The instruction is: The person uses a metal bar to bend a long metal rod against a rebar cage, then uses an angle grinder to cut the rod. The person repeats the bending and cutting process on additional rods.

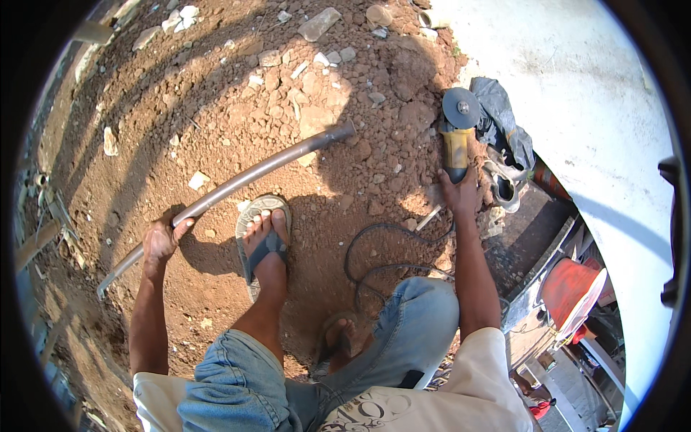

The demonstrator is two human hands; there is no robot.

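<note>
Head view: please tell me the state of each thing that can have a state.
Long grey curved metal pipe: lying on the soil, gripped by left hand.
Yellow angle grinder: on the ground, disc facing up, held by right hand.
Black cable: loose loops on soil.

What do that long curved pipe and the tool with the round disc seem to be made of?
The long curved grey-brown pipe looks like dull bare metal, probably steel, slightly rusty. The yellow-bodied angle grinder seems to have a plastic housing and a dark grey disc, likely abrasive or metal.
</note>
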